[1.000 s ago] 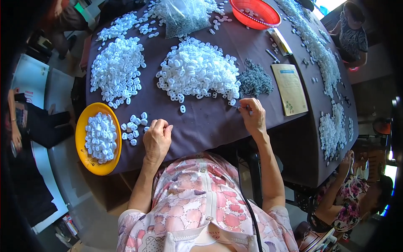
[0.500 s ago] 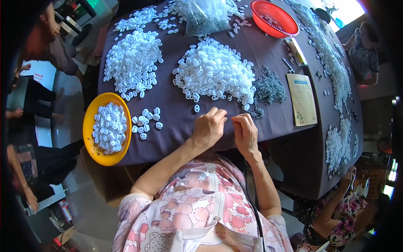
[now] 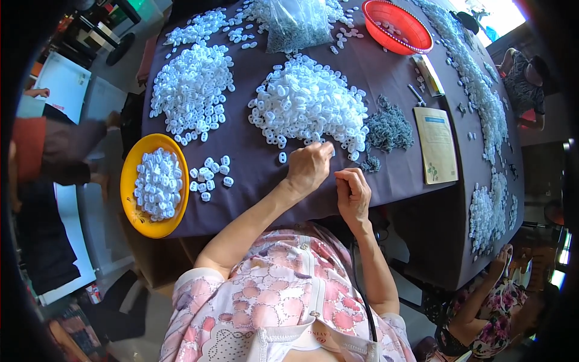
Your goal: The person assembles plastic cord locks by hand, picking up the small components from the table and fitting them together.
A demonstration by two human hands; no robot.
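Fingers (image 3: 324, 149) of L hand (image 3: 306, 171) bent in, nr white pcs (image 3: 307, 102); R hand (image 3: 354, 196) curled; can't tell if either grips.

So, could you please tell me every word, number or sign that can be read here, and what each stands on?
I won't copy any wording out, but this is where print shows:
Tan packet: fine print near a blue band, too small to read.
Pale inner garment at the wearer's neckline: red lettering, not quoted.
Narrow box: any print is too small to tell.
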